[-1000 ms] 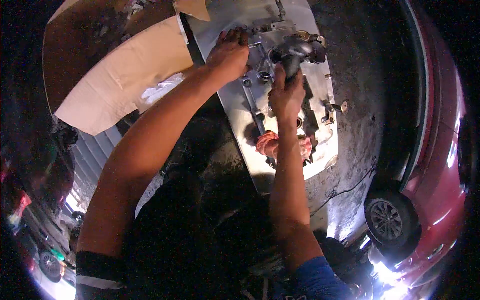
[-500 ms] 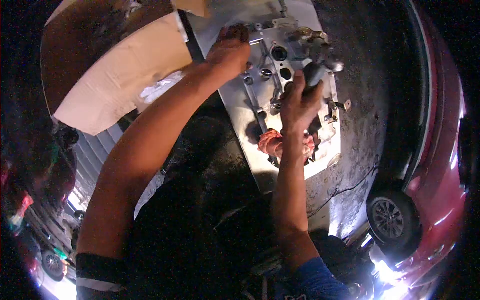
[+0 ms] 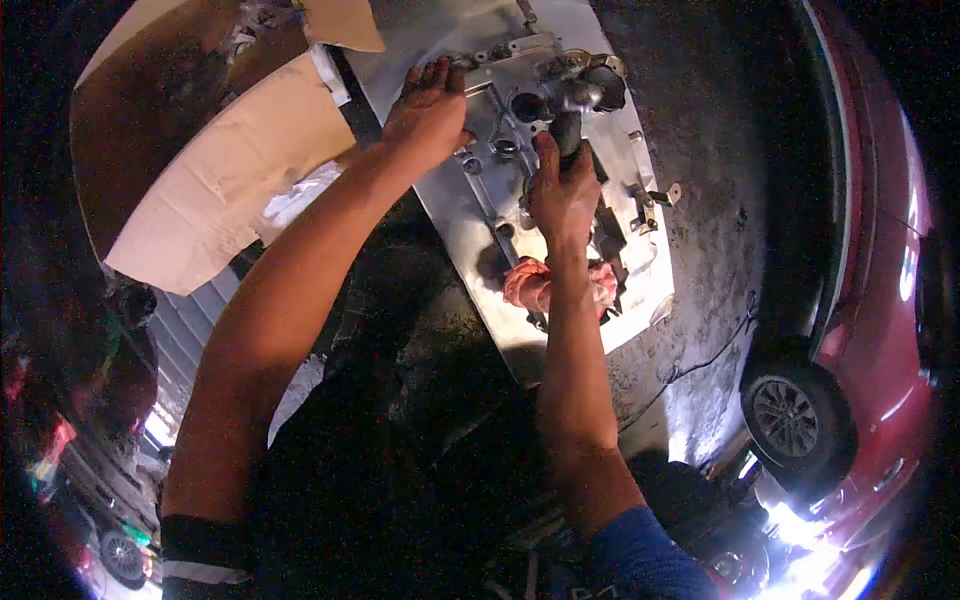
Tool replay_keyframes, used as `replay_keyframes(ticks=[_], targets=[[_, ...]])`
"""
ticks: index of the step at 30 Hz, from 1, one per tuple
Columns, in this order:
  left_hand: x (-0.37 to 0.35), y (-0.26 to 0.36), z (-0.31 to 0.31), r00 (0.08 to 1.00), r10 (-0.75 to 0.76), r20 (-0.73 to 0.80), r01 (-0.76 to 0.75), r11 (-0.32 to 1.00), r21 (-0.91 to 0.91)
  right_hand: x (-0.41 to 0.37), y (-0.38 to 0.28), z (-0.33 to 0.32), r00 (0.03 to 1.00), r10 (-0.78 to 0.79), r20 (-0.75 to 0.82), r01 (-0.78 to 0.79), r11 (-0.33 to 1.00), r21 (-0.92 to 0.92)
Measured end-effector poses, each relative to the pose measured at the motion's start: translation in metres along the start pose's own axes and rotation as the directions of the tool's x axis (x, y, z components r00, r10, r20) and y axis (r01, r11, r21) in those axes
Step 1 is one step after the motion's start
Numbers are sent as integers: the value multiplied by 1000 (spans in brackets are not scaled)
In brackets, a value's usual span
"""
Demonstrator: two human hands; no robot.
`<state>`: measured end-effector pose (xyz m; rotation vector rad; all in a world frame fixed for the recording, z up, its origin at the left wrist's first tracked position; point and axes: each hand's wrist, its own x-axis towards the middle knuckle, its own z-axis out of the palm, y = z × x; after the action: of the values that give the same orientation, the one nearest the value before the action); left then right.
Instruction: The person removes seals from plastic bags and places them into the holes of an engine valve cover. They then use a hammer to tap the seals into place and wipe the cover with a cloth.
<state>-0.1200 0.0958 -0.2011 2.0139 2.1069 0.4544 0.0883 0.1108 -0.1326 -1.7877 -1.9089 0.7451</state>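
Note:
A metal engine part [image 3: 505, 150] with round openings, bolts and brackets lies on a silvery metal sheet [image 3: 450, 200]. My left hand [image 3: 425, 112] rests at the part's upper left edge, fingers spread and thumb apart. In my right hand [image 3: 567, 195] is a tool [image 3: 568, 130] with a thick dark grip and a grey head that ends in a round black face; its exact kind I cannot tell. The head is over the upper right of the engine part. A crumpled red rag [image 3: 527, 284] sits at the lower end, partly behind my right forearm.
To the left stands an opened cardboard box [image 3: 230, 165], with a white crumpled cloth or bag [image 3: 300, 195] by its flap. A red car [image 3: 880, 340] with its wheel [image 3: 785, 415] is on the right. A thin cable [image 3: 700, 368] runs along the stained floor.
The view has shifted, so the sheet and engine part sit farther left. The tool's head, blurred before, now shows sharper, with its black face toward the upper right. My left hand stays at the part's edge.

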Motion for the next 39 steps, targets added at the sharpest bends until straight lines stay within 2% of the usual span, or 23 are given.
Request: replay_keyframes(ticks=[4, 6, 8, 9, 10, 12, 15, 16, 18, 20, 24, 25, 26, 28, 30, 32, 35, 38, 39], targets=[[-3, 3, -16, 999, -14, 44, 17, 998, -54, -16, -24, -12, 994, -13, -106, 31, 986, 164], [0, 6, -16, 995, -58, 80, 62, 997, -53, -20, -30, -13, 994, 22, -107, -7, 990, 142], [0, 5, -17, 996, -26, 80, 29, 999, -34, -18, -14, 5, 987, -47, -155, 74, 982, 174], [1, 4, -16, 997, -8, 77, 10, 1000, -26, -9, -12, 4, 999, 51, 13, -50, 996, -71], [0, 4, -14, 998, -9, 59, 11, 1000, -28, -3, -9, 3, 1000, 12, 0, -12, 999, 35], [1, 3, -9, 999, -14, 30, 15, 999, -38, 1, -9, -3, 1000, -15, -20, 14, 1000, -21], [-4, 1, -5, 999, 4, -33, -6, 998, -62, -13, -25, -13, 998, 51, -30, -43, 977, 210], [-7, 1, -5, 1000, 0, -12, -1, 998, -65, -19, -34, -18, 998, 31, -57, -21, 985, 173], [-1, 1, -11, 1000, 13, 13, -12, 998, -63, -21, -21, 0, 969, -114, -220, 143, 982, 121], [1, 0, -10, 1000, 20, 18, -19, 999, -41, -6, 8, 11, 1000, 15, -24, -14, 1000, 26], [-1, 2, -8, 1000, 3, -8, -3, 1000, -8, -6, -14, -12, 1000, 3, 12, -3, 1000, 3], [-1, 2, -8, 999, 13, -29, -13, 1000, -13, -10, -20, -14, 998, -19, -60, 21, 999, 35], [-2, 2, -7, 999, 16, -44, -16, 1000, -19, -14, -25, -18, 998, 57, -32, -53, 992, 115], [-5, -2, -1, 999, 14, -37, -15, 1000, -11, -17, -18, -11, 995, 38, -91, -22, 985, 172], [0, -1, -1, 1000, 24, -10, -23, 1000, 16, -15, -1, 8, 987, -80, -141, 86, 996, 37], [0, 0, -5, 1000, 20, 2, -20, 1000, 1, -4, 7, 6, 998, -15, -54, 13, 999, -29], [-2, 5, -7, 1000, -1, 3, 1, 1000, -7, 0, -11, -12, 990, 95, 101, -95, 995, 3], [-3, 6, -18, 1000, -20, 12, 20, 999, -33, -12, -13, -13, 999, 39, -3, -36, 959, 280], [-4, 6, -16, 1000, -21, 23, 22, 999, -49, -15, -23, -18, 996, 76, -37, -68, 981, 183]])
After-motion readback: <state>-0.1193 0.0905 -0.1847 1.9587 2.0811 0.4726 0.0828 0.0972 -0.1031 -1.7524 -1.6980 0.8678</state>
